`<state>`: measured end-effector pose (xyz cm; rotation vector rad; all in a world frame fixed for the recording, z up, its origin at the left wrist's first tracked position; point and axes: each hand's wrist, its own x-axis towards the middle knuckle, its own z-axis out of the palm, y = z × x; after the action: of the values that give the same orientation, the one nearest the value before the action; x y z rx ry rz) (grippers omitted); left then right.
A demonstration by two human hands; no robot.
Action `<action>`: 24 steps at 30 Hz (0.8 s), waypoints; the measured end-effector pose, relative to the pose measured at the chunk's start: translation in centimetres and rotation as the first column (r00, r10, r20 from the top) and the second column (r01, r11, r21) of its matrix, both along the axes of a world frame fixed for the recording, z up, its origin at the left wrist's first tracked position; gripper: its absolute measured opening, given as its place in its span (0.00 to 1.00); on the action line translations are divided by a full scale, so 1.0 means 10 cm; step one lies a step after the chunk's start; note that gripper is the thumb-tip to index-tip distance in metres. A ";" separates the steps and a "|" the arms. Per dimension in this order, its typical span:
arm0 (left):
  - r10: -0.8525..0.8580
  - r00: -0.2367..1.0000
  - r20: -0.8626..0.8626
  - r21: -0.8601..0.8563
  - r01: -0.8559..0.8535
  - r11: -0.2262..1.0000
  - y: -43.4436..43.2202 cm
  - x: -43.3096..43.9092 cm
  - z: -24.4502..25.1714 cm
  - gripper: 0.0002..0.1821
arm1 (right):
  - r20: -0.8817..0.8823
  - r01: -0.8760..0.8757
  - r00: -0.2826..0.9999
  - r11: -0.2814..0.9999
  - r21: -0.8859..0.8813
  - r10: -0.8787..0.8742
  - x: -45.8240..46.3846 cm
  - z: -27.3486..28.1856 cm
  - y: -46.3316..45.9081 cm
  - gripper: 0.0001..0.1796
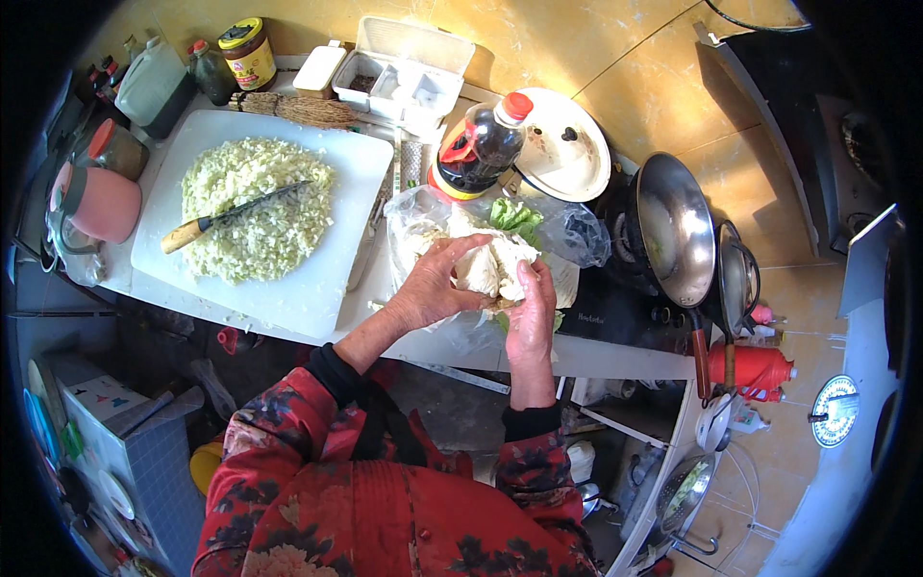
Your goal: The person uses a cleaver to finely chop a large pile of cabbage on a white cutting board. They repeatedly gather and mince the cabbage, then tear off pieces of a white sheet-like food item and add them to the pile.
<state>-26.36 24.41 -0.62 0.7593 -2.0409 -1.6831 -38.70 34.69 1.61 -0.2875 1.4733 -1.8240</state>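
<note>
Both hands hold a pale, crumpled piece of leafy vegetable (479, 272), apparently cabbage. My left hand (431, 281) grips it from the left, thumb along its lower edge. My right hand (531, 314) clasps its right side with the thumb on top. Beneath and behind lies a clear plastic bag (577, 234) with a green leaf (515, 216) showing. To the left, a white cutting board (353, 166) carries a mound of finely chopped pale green vegetable (252, 169). A wooden-handled knife (245, 209) rests on that mound.
Beyond the bag stands a dark sauce bottle (479, 148) with a red cap, near a white enamel lid (566, 155). A wok (674, 231) sits right, its handle jutting past the counter edge. Jars, a seasoning box (404, 79) and a straw brush (296, 108) line the back.
</note>
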 end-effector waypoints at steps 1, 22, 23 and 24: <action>-0.017 1.000 0.008 0.031 0.017 0.999 -0.01 0.00 0.02 0.46 | -0.010 -0.004 1.000 1.000 0.011 0.005 -0.02 0.01 0.00 0.23; 0.038 0.913 -0.406 0.667 0.268 0.695 -0.04 0.18 -0.17 0.44 | 0.277 0.059 0.959 0.998 -0.018 -0.052 -0.50 -0.22 0.18 0.23; 0.051 0.908 -0.415 0.668 0.266 0.695 -0.04 0.19 -0.17 0.44 | 0.237 0.075 0.969 0.997 -0.007 -0.071 -0.54 -0.22 0.18 0.23; 0.055 0.912 -0.407 0.670 0.257 0.697 -0.05 0.20 -0.16 0.44 | 0.198 0.091 0.976 0.996 0.003 -0.090 -0.57 -0.21 0.16 0.23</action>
<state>-24.39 23.95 -2.19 0.4384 -1.1244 -2.4973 -44.36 36.25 -0.51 -0.0397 1.3606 -1.8711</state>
